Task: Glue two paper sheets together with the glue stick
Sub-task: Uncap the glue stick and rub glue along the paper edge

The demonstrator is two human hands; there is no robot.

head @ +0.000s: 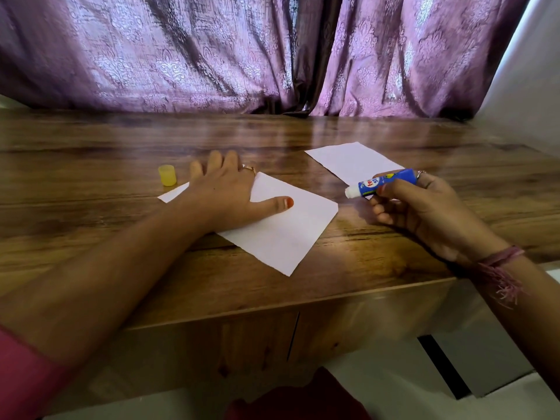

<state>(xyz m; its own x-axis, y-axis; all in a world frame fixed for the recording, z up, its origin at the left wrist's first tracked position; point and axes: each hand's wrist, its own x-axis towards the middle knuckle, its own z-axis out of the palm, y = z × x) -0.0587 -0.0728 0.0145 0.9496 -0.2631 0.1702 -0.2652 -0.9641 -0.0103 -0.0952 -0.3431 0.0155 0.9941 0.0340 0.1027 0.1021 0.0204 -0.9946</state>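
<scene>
Two white paper sheets lie on the wooden table (333, 268). My left hand (224, 192) rests flat on the nearer sheet (285, 231), fingers straight and thumb spread across it. The second sheet (348, 162) lies farther back to the right. My right hand (424, 213) grips a blue glue stick (378, 183), uncapped, its white tip pointing left just past the nearer sheet's right corner. The stick's yellow cap (167, 175) stands on the table left of my left hand.
A purple patterned curtain (242, 56) hangs behind the table's far edge. The table's front edge runs below the nearer sheet, with a white floor (394, 389) beyond it. A red thread band is tied on my right wrist.
</scene>
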